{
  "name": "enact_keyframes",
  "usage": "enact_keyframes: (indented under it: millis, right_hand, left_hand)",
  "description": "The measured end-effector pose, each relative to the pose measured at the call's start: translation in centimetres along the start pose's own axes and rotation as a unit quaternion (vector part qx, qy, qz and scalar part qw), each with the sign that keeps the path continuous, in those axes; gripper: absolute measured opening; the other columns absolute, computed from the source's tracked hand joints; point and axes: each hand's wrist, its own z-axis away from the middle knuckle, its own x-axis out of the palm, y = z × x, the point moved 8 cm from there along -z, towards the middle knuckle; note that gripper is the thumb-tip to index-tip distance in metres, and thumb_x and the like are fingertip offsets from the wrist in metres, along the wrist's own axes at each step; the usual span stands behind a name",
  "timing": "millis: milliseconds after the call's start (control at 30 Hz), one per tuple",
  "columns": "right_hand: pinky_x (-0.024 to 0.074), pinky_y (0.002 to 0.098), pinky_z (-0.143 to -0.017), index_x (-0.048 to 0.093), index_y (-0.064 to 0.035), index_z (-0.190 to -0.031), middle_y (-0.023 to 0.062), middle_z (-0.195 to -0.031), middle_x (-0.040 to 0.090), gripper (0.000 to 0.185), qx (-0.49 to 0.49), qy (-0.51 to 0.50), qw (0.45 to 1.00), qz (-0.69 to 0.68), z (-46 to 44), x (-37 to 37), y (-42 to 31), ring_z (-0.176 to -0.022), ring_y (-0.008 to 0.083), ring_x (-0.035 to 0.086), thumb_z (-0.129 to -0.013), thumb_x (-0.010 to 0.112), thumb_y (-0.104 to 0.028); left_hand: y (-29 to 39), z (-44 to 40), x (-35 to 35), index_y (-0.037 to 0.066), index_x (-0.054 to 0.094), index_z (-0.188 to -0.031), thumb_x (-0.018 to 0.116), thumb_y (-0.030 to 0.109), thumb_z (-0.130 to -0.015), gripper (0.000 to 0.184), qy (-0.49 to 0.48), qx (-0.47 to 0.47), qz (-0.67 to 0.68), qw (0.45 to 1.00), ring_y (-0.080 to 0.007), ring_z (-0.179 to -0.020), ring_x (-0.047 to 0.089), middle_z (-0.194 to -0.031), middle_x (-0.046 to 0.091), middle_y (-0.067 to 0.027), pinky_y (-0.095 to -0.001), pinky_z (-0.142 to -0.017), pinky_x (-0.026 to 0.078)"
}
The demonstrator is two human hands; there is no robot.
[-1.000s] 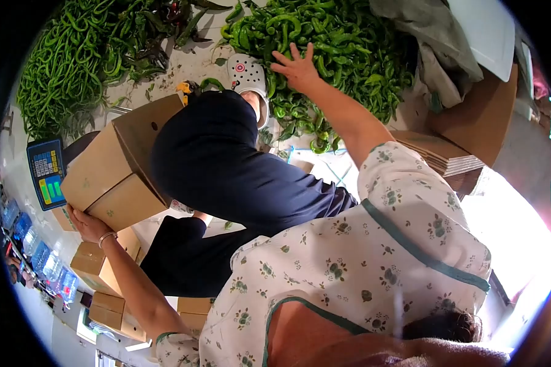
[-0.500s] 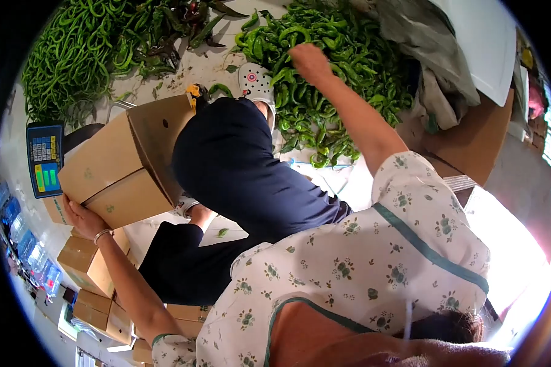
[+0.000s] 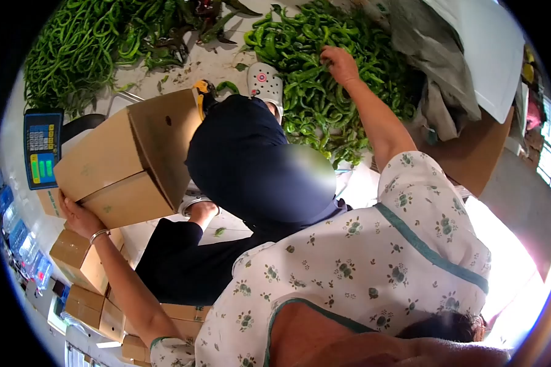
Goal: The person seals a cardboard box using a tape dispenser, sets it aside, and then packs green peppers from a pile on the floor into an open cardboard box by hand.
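My left hand (image 3: 81,219) grips the lower edge of a cardboard box (image 3: 113,162), which is tilted beside my knee; a bracelet circles the wrist. Over a large heap of green peppers (image 3: 318,92), my right hand (image 3: 341,65) reaches down with bent fingers slightly apart. Its fingertips are close to the peppers, and I see nothing held in them. The inside of the box is hidden from this side.
A digital scale display (image 3: 43,150) stands left of the box. Long thin green peppers (image 3: 70,55) are heaped at upper left. More cardboard boxes (image 3: 79,257) are stacked at lower left. A grey cloth (image 3: 438,61) lies right of the heap. My shoe (image 3: 265,85) touches the pepper heap.
My right hand has moved right over the heap, and its fingers look less tightly curled. My left hand stays on the box. The view has shifted slightly.
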Motion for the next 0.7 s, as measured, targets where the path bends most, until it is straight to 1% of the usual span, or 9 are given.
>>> enact_keyframes:
  millis: [33, 100, 267, 367, 400, 433, 500, 567, 700]
  right_hand:
    - [0.0497, 0.043, -0.086, 0.059, -0.0163, -0.104, 0.0063, -0.109, 0.058, 0.026, 0.088, 0.031, 0.981, -0.168, 1.0, -1.7, 1.1, -0.105, 0.0253, 0.055, -0.08, 0.062, -0.005]
    - [0.0549, 0.0411, -0.081, 0.059, -0.013, -0.106, 0.0093, -0.109, 0.059, 0.022, 0.248, 0.102, 0.836, -0.478, 3.4, -3.1, 3.3, -0.1, 0.0268, 0.059, -0.085, 0.06, -0.007]
    - [0.0608, 0.0375, -0.073, 0.049, -0.0061, -0.119, 0.0157, -0.109, 0.058, 0.04, 0.239, 0.109, 0.597, -0.758, 6.3, -2.5, 5.9, -0.097, 0.0288, 0.061, -0.084, 0.065, -0.014]
    - [0.0601, 0.0403, -0.071, 0.045, -0.003, -0.121, 0.0164, -0.107, 0.058, 0.043, 0.376, 0.17, 0.631, -0.657, 8.2, -2.8, 7.3, -0.092, 0.0286, 0.063, -0.084, 0.065, -0.012]
    - [0.0566, 0.0398, -0.066, 0.042, -0.0028, -0.123, 0.0161, -0.105, 0.059, 0.045, 0.453, 0.191, 0.692, -0.529, 8.9, -3.7, 7.7, -0.083, 0.0254, 0.063, -0.085, 0.063, -0.014]
    - [0.0505, 0.0426, -0.065, 0.04, -0.0024, -0.125, 0.0152, -0.104, 0.059, 0.05, 0.419, 0.23, 0.865, -0.15, 8.9, -6.7, 7.6, -0.077, 0.0248, 0.06, -0.085, 0.064, -0.019]
    - [0.0466, 0.0429, -0.073, 0.047, -0.0036, -0.12, 0.0124, -0.102, 0.056, 0.047, 0.385, 0.358, 0.835, -0.165, 8.8, -8.2, 4.7, -0.089, 0.0275, 0.055, -0.081, 0.066, -0.02]
    - [0.047, 0.0403, -0.074, 0.054, -0.0068, -0.114, 0.0121, -0.103, 0.054, 0.037, 0.192, 0.324, 0.922, -0.092, 4.6, -7.0, -0.2, -0.092, 0.0275, 0.054, -0.081, 0.064, -0.02]
    - [0.0482, 0.0368, -0.075, 0.06, -0.0032, -0.106, 0.0135, -0.102, 0.062, 0.031, -0.009, 0.043, 0.924, -0.381, -3.2, 4.0, -12.7, -0.089, 0.0277, 0.061, -0.078, 0.063, -0.015]
  left_hand:
    - [0.1, 0.1, 0.0, 0.006, 0.053, -0.124, 0.037, 0.032, -0.095, 0.043, 0.002, 0.009, 0.008, 1.0, -0.0296, -0.112, 0.053, -0.124, 0.055, -0.0128, -0.0359, -0.095, 0.041]
    - [0.1, 0.2, 0.1, 0.005, 0.052, -0.124, 0.037, 0.032, -0.095, 0.042, -0.004, 0.002, 0.005, 1.0, -0.0293, -0.113, 0.053, -0.125, 0.054, -0.0129, -0.0355, -0.095, 0.04]
    - [0.5, 0.0, 0.3, 0.006, 0.052, -0.124, 0.037, 0.033, -0.095, 0.043, -0.008, 0.027, 0.036, 0.999, -0.0295, -0.115, 0.05, -0.128, 0.052, -0.0134, -0.0348, -0.097, 0.039]
    - [-3.6, -0.5, 2.2, 0.006, 0.052, -0.124, 0.037, 0.034, -0.095, 0.043, -0.018, 0.104, -0.041, 0.994, -0.0295, -0.115, 0.05, -0.128, 0.052, -0.0131, -0.0349, -0.097, 0.038]
    - [-5.5, -0.9, 2.1, 0.006, 0.052, -0.124, 0.037, 0.035, -0.095, 0.043, -0.02, 0.138, -0.092, 0.986, -0.0294, -0.115, 0.05, -0.128, 0.052, -0.0129, -0.0349, -0.097, 0.038]
    - [-3.9, -0.4, 1.5, 0.007, 0.053, -0.124, 0.038, 0.035, -0.095, 0.043, -0.027, -0.026, -0.03, 0.999, -0.0287, -0.115, 0.051, -0.128, 0.052, -0.0122, -0.035, -0.096, 0.038]
    - [0.9, 0.1, 0.6, 0.006, 0.052, -0.125, 0.037, 0.031, -0.095, 0.042, -0.01, 0.005, 0.017, 1.0, -0.0286, -0.114, 0.051, -0.125, 0.054, -0.0128, -0.0344, -0.096, 0.037]
    - [1.7, -0.1, 0.2, 0.005, 0.052, -0.124, 0.036, 0.029, -0.094, 0.042, -0.002, 0.017, 0.019, 1.0, -0.0287, -0.113, 0.052, -0.125, 0.054, -0.0134, -0.0344, -0.096, 0.038]
    - [2.3, 0.1, -0.1, 0.004, 0.053, -0.123, 0.035, 0.027, -0.094, 0.042, -0.004, -0.007, 0.002, 1.0, -0.0283, -0.112, 0.052, -0.125, 0.054, -0.0142, -0.0346, -0.095, 0.039]
